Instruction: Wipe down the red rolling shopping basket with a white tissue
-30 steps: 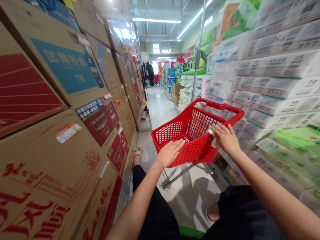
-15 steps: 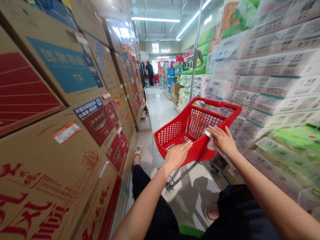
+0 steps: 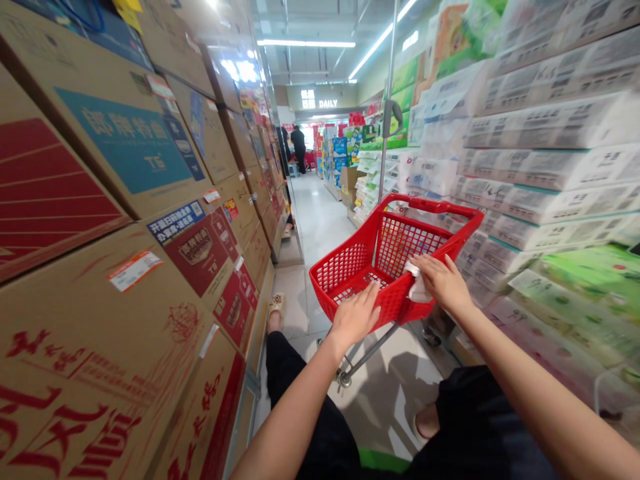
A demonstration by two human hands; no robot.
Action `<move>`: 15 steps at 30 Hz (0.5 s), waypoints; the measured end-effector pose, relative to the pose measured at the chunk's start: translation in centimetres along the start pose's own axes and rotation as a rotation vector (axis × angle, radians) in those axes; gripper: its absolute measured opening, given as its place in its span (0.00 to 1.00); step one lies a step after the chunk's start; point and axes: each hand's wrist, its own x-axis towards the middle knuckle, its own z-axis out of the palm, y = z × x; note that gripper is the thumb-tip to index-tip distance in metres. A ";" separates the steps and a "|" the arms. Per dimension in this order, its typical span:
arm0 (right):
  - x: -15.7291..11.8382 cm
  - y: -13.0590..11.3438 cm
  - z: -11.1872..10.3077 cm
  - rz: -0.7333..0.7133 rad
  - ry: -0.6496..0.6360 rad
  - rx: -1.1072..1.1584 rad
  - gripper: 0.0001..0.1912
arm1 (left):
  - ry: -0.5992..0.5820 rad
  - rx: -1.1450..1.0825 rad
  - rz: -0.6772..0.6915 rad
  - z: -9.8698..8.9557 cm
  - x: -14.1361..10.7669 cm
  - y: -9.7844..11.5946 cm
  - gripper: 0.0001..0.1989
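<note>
The red plastic shopping cart (image 3: 395, 303) has latticed walls; the left hand (image 3: 356, 315) rests, fingers loosely extended, the right hand (image 3: 443, 280) grasps a white wipe (image 3: 419, 291).

The red basket (image 3: 393, 301) looks like smooth, shiny plastic to me, and its grey legs (image 3: 373, 350) look like metal. The white wipe (image 3: 418, 289) looks soft and crumpled; I can't tell if it's cloth or paper. At the left of the frame, the brown boxes (image 3: 135, 320) are dull cardboard. The floor (image 3: 320, 207) is smooth and shiny.
</note>
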 end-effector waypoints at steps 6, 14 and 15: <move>-1.6 -5.4 0.5 -0.124 -0.053 0.056 0.28 | 0.039 0.032 -0.065 0.7 0.2 0.8 0.34; -0.8 -2.1 0.1 -0.105 -0.038 0.028 0.28 | 0.037 0.075 -0.069 0.6 0.0 0.9 0.38; -0.7 -1.9 0.1 -0.075 -0.027 0.010 0.28 | 0.042 0.076 -0.072 0.7 0.1 1.0 0.38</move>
